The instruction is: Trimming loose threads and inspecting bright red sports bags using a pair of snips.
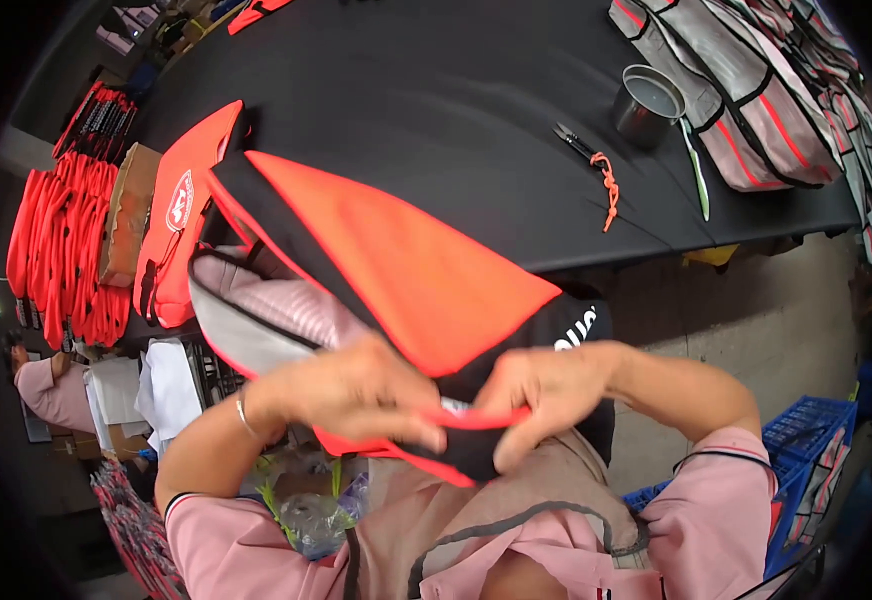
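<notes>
An orange and black fabric bag [386, 260] with a grey panel and a pale quilted-looking inside lies across the table's near edge, its near end against my body. My left hand [361, 390], slightly blurred, is closed on the bag's orange-trimmed near edge. Close beside it, my right hand [551, 390] grips the same edge, thumb on the near side and fingers curled behind. A small white tag [454, 406] shows between the two hands. White lettering runs along a black part of the bag by my right wrist. The fingertips on the far side of the edge are hidden.
On the black table [436, 90] lie thread snips [578, 145] with an orange cord, a metal cup [648, 105], a green-white slim tool [696, 170] and grey bags [746, 110]. Orange pieces [66, 250] are stacked left by a cardboard box [128, 215]. A blue crate [806, 440] stands right.
</notes>
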{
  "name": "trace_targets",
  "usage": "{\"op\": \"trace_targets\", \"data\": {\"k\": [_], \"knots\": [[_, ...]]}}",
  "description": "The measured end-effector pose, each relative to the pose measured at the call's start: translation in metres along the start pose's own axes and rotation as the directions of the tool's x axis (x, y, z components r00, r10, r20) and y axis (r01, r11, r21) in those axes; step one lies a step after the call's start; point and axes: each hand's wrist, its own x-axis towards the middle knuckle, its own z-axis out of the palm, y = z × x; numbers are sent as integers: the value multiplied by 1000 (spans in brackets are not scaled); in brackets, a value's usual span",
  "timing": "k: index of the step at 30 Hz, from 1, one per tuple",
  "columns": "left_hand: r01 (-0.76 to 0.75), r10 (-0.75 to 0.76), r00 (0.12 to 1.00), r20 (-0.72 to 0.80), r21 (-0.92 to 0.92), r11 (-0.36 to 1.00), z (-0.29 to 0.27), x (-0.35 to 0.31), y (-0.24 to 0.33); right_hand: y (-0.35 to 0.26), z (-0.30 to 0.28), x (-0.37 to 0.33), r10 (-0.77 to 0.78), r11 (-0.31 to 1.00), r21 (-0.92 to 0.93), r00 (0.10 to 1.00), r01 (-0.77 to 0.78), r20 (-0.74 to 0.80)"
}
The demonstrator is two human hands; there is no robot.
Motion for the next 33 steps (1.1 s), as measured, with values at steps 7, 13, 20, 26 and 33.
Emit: {"op": "trace_targets", "data": {"k": [7,13,20,26,33], "knots": [[149,-318,918,-237,-539,829,-69,26,-8,-58,-44,20,-108,938,155,688,310,-717],[0,-258,919,-299,-654,757,-58,46,-1,-60,-66,21,-430,896,-344,361,281,-827],[-171,-291,870,-397,-798,578,-31,62,-8,-41,-102,34,-530,847,-492,271,200,-803],[-9,-267,847,-460,-515,857,-39,70,10,-46,-102,18,-546,803,-586,260,-112,-797],[340,-163,874,-458,337,878,-98,36,29,-54,-102,8,-549,836,-510,325,203,-770]]}}
